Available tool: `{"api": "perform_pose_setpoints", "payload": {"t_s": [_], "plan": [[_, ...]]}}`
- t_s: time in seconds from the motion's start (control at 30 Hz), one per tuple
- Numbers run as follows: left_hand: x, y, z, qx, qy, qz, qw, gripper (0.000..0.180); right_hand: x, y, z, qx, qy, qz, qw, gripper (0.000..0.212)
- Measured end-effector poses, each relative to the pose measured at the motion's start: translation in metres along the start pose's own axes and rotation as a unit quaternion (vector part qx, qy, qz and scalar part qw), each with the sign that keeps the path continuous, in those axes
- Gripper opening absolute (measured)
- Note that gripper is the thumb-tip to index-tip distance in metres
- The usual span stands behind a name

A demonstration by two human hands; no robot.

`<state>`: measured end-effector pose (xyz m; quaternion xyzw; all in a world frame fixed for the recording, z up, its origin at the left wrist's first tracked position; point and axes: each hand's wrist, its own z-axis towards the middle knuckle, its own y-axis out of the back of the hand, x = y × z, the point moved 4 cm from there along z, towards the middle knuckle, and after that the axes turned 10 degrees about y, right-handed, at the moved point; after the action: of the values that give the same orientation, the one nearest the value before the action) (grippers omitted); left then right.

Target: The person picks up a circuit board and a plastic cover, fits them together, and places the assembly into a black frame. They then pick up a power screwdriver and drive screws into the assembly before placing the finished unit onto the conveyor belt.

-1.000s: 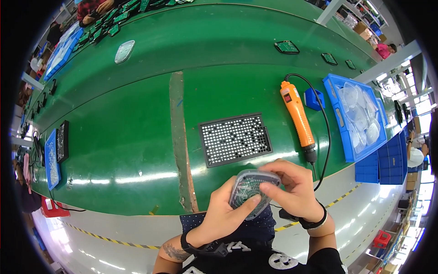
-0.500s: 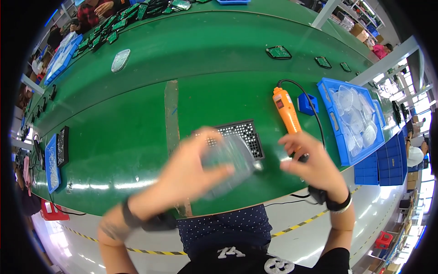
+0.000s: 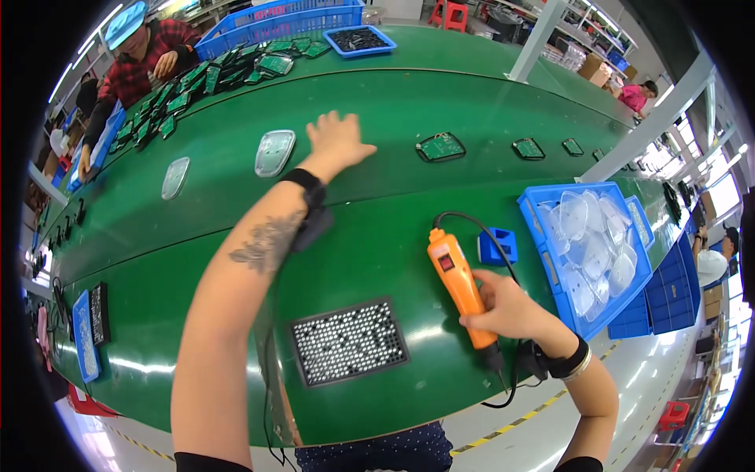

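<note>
My left hand (image 3: 336, 144) reaches far over the green bench, empty, with its fingers spread. Just left of it lies a clear rounded cover (image 3: 274, 153), and a second clear cover (image 3: 175, 178) sits farther left. My right hand (image 3: 511, 305) is wrapped round an orange electric screwdriver (image 3: 456, 283), whose dark tip points down toward the bench's near edge. Between my arms rests a black perforated tray (image 3: 350, 342) filled with rows of small shiny pieces. Beyond the screwdriver stands a small blue block-shaped holder (image 3: 497, 247).
A blue crate (image 3: 528, 216) of clear covers stands at the right. Several green circuit boards (image 3: 441, 147) lie along the far strip, with a heap of boards (image 3: 212, 79) at the far left beside a co-worker (image 3: 145, 59). A black cable (image 3: 511, 263) loops beside the screwdriver.
My left hand has moved away from me and let go of a clear cover, which now lies on the far strip. My right hand has closed round the screwdriver. The view has shifted.
</note>
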<state>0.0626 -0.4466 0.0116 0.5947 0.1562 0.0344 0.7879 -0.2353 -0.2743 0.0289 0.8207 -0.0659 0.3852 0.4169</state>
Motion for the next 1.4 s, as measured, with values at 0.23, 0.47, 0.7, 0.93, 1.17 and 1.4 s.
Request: {"api": "perform_pose_setpoints", "payload": {"t_s": [0.23,0.47,0.7,0.93,1.17,1.4], "plan": [[-0.099,-0.054,0.002,0.15,-0.139,-0.069,0.977,0.068,0.016,0.012,-0.06,-0.089,0.089,0.443,0.888,0.076],[-0.09,-0.037,0.006,0.118,-0.102,-0.062,0.986,0.075,-0.001,0.029,-0.146,-0.411,0.36,0.553,0.629,0.074],[-0.056,-0.035,0.003,0.118,-0.097,-0.115,0.982,0.074,-0.006,0.021,-0.144,-0.453,0.472,0.59,0.474,0.065],[-0.11,-0.05,-0.009,0.089,-0.152,-0.082,0.981,0.06,0.027,0.014,-0.143,-0.46,0.484,0.613,0.422,0.062],[-0.101,-0.011,-0.025,0.104,-0.176,-0.088,0.975,0.036,0.077,0.028,-0.139,-0.551,0.501,0.535,0.399,0.041],[-0.012,0.147,-0.191,0.109,-0.306,-0.159,0.932,0.029,0.097,0.033,-0.098,-0.517,0.511,0.461,0.51,0.056]]}}
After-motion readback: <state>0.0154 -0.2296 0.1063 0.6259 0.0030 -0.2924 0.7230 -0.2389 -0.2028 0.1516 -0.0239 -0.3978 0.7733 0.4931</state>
